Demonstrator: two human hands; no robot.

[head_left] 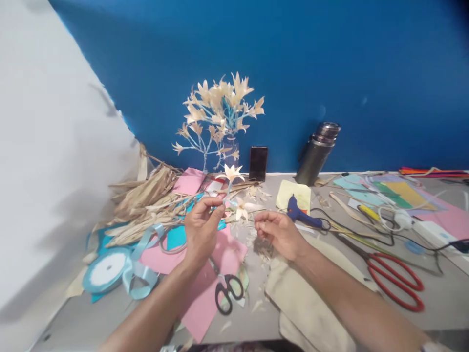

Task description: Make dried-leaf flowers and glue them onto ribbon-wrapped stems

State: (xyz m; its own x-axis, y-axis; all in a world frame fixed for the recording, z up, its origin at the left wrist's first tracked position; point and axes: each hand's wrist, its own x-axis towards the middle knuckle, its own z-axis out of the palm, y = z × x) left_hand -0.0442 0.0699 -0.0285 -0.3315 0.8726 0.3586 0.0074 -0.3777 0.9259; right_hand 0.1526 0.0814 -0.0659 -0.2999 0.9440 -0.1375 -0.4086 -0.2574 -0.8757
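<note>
Between the thumb and fingers of my left hand (pixel 205 222) is the blue-wrapped stem of a handmade flower sprig (pixel 231 174). Two cream blooms show on it, one pointing up and a lower one (pixel 242 210) facing me. My right hand (pixel 276 232) is just right of the lower bloom, apart from it, with thumb and fingertips pinched together. Whatever may lie in that pinch is too small to make out. Below my hands, black-handled scissors (pixel 229 293) rest on pink paper (pixel 200 313). A blue glue gun (pixel 302 215) lies right of my right hand.
A bouquet of similar flowers (pixel 223 100) stands in a clear bottle against the blue wall. Dried husks (pixel 146 195) and a ribbon spool (pixel 108 269) are at left. At right are a flask (pixel 317 154), red-handled shears (pixel 395 278), cables and a beige cloth (pixel 308 303). A phone (pixel 258 164) leans upright.
</note>
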